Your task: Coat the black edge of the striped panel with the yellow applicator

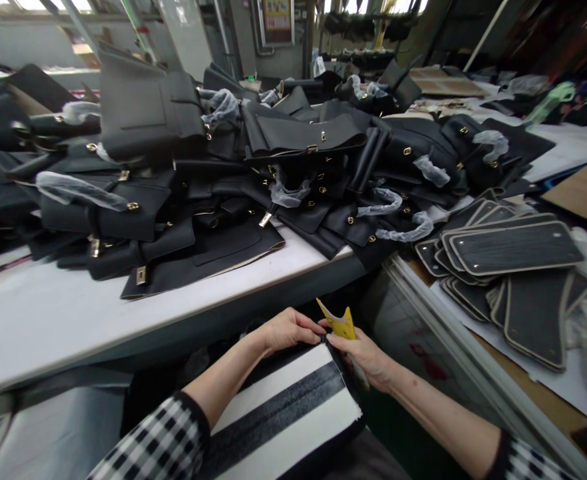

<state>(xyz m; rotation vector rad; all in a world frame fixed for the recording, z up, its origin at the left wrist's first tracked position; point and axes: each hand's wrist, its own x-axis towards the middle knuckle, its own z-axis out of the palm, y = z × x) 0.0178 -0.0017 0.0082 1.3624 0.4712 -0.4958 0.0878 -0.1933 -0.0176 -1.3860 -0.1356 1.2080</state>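
Observation:
A black-and-white striped panel (283,413) lies across my lap below the table edge. My left hand (288,330) curls over its far corner, fingers closed on the edge. My right hand (366,357) meets it at that same corner and pinches a small yellow tool (341,323) that sticks up between thumb and fingers. Both forearms come in from the bottom in checked sleeves.
A white worktable (73,313) runs ahead, piled with black leather bag parts (213,173) with gold fittings and plastic wraps. To the right lies a stack of dark oval base boards (513,250) on a lower bench. A metal rail (453,347) runs beside my right arm.

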